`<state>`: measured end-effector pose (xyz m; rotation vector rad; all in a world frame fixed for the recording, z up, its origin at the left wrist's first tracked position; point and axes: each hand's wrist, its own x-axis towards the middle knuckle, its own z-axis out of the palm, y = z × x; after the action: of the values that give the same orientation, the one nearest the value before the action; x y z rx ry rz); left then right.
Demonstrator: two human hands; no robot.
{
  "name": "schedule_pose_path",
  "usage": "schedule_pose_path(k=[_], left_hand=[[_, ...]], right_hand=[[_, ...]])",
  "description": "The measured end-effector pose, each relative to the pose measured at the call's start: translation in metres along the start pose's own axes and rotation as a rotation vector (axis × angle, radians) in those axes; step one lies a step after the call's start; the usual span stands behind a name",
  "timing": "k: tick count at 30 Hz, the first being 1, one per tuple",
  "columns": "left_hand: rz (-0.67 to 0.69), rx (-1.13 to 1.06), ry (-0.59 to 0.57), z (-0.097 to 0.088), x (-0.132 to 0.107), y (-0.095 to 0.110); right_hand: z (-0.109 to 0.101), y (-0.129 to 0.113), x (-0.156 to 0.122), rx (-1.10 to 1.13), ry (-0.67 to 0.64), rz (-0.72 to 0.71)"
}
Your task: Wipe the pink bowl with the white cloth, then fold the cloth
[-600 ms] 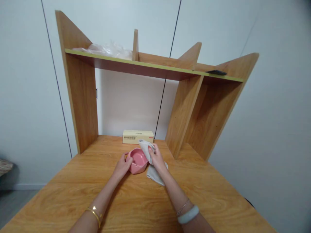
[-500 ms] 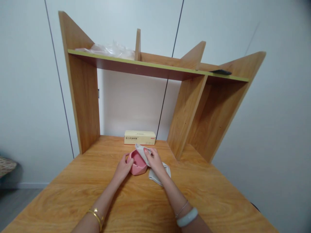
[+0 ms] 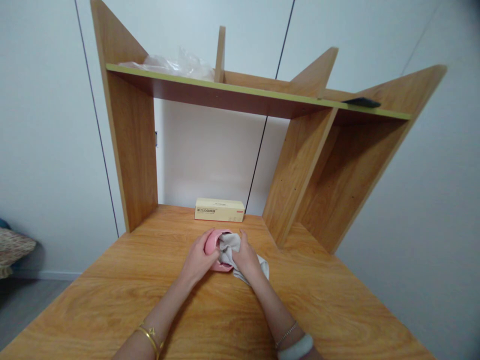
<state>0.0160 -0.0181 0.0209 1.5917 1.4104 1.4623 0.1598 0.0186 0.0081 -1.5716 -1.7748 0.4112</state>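
A pink faceted bowl (image 3: 212, 242) is tipped on its side above the desk, its opening facing right. My left hand (image 3: 201, 256) grips it from the left, thumb at the rim. A light grey cloth (image 3: 229, 245) is bunched into the bowl's mouth. My right hand (image 3: 245, 255) is closed on that cloth from the right, with the fingers partly hidden behind it. The cloth's loose end trails onto the desk beside and under my right wrist.
A cream-coloured box (image 3: 219, 210) with printed lettering stands behind the hands on the wooden desk (image 3: 232, 320). A wooden shelf unit (image 3: 292, 170) rises at the back, holding a clear plastic bag (image 3: 176, 65) and a dark flat object (image 3: 362, 102).
The bowl has turned from opening upward to opening rightward. My right hand has brought the cloth from the bowl's rim into its mouth. The view has shifted slightly.
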Motion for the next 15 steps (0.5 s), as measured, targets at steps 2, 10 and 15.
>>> schedule_pose_path(k=[2, 10, 15], left_hand=[[0.007, -0.001, -0.006, 0.000, -0.001, 0.005], [0.023, 0.059, -0.043, -0.003, -0.004, 0.015], [0.104, 0.159, -0.093, -0.004, -0.007, 0.016]], right_hand=[[-0.002, 0.001, 0.001, -0.039, -0.076, 0.030], [-0.017, -0.006, -0.005, -0.337, 0.095, -0.049], [-0.020, -0.005, -0.006, -0.292, 0.111, -0.079]])
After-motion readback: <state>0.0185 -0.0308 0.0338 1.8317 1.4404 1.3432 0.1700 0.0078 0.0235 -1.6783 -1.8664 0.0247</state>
